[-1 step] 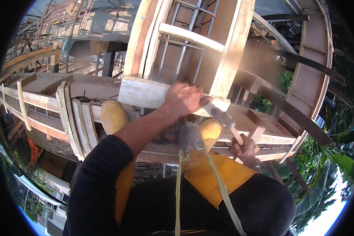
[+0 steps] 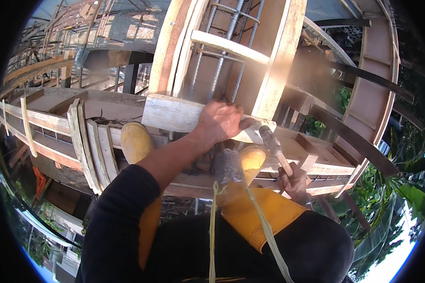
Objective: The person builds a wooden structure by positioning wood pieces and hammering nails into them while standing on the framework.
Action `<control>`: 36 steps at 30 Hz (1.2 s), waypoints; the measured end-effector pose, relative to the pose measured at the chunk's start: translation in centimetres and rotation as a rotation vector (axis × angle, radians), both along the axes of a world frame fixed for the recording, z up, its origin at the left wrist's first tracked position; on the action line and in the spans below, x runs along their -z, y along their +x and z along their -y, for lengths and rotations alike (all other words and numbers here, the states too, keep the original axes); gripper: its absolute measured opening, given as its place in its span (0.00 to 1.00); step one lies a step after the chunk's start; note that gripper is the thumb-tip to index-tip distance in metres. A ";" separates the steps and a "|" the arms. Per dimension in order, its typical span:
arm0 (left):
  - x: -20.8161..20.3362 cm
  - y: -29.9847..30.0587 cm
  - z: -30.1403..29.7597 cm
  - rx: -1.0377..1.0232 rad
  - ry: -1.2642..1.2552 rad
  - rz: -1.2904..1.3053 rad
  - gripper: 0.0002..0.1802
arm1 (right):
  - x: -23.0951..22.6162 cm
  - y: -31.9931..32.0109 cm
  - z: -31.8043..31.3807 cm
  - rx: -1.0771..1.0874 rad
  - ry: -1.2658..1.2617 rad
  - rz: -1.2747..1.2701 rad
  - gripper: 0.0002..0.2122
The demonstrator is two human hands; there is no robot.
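A short pale board point(image 2: 167, 113) lies across the near end of a wooden formwork trough point(image 2: 275, 70). My left hand point(image 2: 220, 120) is closed over the board's upper edge, right of its middle, with the thumb toward its right end. Whether a nail is under those fingers cannot be seen. In my right hand point(image 2: 295, 181) is a hammer point(image 2: 271, 142), gripped by its wooden handle. The hammer's head is at the board's right end; contact is hard to judge. Steel reinforcing bars point(image 2: 230, 35) run inside the trough, and a wooden crosspiece point(image 2: 229, 45) spans it.
My yellow boots point(image 2: 137, 141) are on a second formwork point(image 2: 56, 120) that runs crosswise below. A clear plastic bag point(image 2: 229, 166) hangs on pale strings before me. Upright slats point(image 2: 85, 141) stand at left. Dark beams point(image 2: 359, 134) and leaves point(image 2: 380, 226) are at right.
The hammer head has shifted slightly up and to the right, with a small turn of my right hand. My left hand stays on the board.
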State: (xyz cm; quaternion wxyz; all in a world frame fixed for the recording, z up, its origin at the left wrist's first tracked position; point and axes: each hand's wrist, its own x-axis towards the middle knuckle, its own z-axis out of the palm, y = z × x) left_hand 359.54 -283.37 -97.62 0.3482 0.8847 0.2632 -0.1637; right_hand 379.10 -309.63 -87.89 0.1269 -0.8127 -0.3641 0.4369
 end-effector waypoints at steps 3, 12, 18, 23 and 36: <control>-1.0 -0.6 1.0 -0.001 -0.006 0.015 0.36 | -0.7 -1.0 2.3 0.137 0.287 -0.028 0.05; 0.2 0.2 0.3 -0.039 0.077 0.140 0.33 | -0.8 -1.0 0.8 0.052 0.248 -0.046 0.11; -2.1 -2.0 1.3 -0.071 0.181 0.243 0.24 | 0.5 -1.3 1.2 0.154 0.070 -0.195 0.12; -8.4 -14.0 -0.7 0.149 0.141 0.543 0.16 | 3.2 -3.6 -0.5 0.138 0.235 -0.274 0.16; -20.7 -11.5 -1.8 -0.015 -0.360 0.510 0.09 | 3.3 -0.3 -6.9 -0.023 0.113 0.055 0.22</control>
